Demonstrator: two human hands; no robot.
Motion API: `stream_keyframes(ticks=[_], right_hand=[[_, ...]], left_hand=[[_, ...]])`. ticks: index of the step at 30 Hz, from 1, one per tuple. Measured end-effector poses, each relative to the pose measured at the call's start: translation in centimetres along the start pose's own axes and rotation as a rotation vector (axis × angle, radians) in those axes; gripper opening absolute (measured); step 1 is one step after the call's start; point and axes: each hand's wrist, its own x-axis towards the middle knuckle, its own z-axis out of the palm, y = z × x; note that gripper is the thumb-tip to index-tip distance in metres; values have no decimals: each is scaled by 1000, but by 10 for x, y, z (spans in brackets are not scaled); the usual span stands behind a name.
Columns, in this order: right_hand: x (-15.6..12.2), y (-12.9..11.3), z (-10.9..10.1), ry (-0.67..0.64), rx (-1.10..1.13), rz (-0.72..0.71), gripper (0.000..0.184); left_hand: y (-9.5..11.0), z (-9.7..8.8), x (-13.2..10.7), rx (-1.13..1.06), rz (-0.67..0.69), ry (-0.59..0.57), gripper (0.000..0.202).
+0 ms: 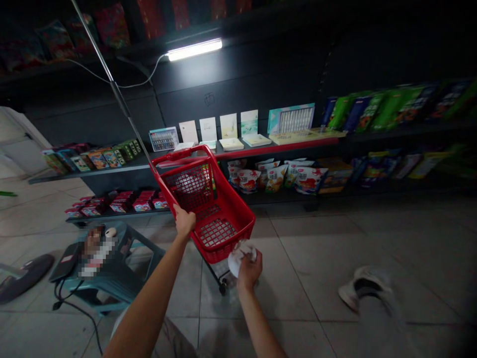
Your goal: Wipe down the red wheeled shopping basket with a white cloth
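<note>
A red plastic shopping cart (233, 201) with mesh sides and floor stands in front of me. My left hand (184, 220) is closed over the left rim of its basket. In my right hand (250, 271) is a crumpled white cloth (235, 259), bunched under the fingers just off the basket's near right corner. Whether the cloth touches the corner I cannot tell. The cart's handle (181, 154) is at the far end, close to the shelf, and no hand is on it.
Behind the cart, a dark shelf (298, 140) carries books and pen sets, with snack bags (276, 176) below. A lit tube lamp (195, 49) hangs above. At left are a grey-green stool (108, 278) with things on it, a cable and a slanting metal pole (95, 44).
</note>
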Motion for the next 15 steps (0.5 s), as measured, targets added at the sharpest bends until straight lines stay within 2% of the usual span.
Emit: stream_keyframes(ticks=[3,5,10,15], right_hand=[[28,-3,-2,237,-20,78,40],[43,-7,-3,318,-20,114,40],[67,-33,-6,380,-2,69,37],[83,-79,-10,417,38,-118,36]], left_hand=[[-3,0,3,5,4,-22,102],[-4,-1,4,10,3,-33,104],[-5,-3,9,30,14,-70,107],[-8,-6,14,51,37,-98,109]])
